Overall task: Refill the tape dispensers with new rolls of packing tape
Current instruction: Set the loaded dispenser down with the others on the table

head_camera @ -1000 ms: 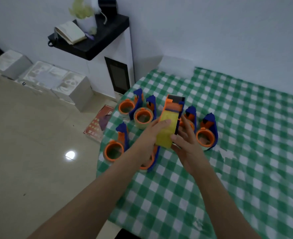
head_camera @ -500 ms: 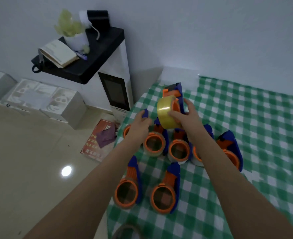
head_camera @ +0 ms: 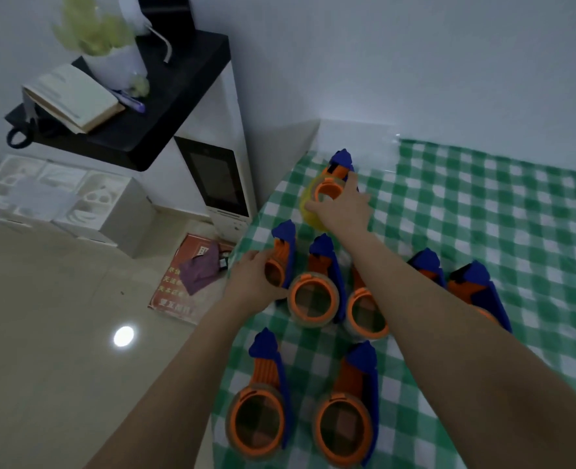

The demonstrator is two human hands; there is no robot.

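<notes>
Gripping a yellow tape roll (head_camera: 308, 213) seated on the far dispenser (head_camera: 341, 162), right hand (head_camera: 344, 208) curled round it, left hand (head_camera: 249, 279) clasping a nearer dispenser (head_camera: 284, 247), checked tablecloth (head_camera: 483, 214).

1 head-worn view looks forward and down, close over the checked tablecloth (head_camera: 483, 214), wall beyond.

Far dispenser (head_camera: 342, 162) at back by wall (head_camera: 415, 62); middle row (head_camera: 313, 299) before it, left-end dispenser (head_camera: 285, 247) at table (head_camera: 483, 214) edge; two nearest dispensers (head_camera: 264, 367) in front; cabinet (head_camera: 185, 106) left of table.
</notes>
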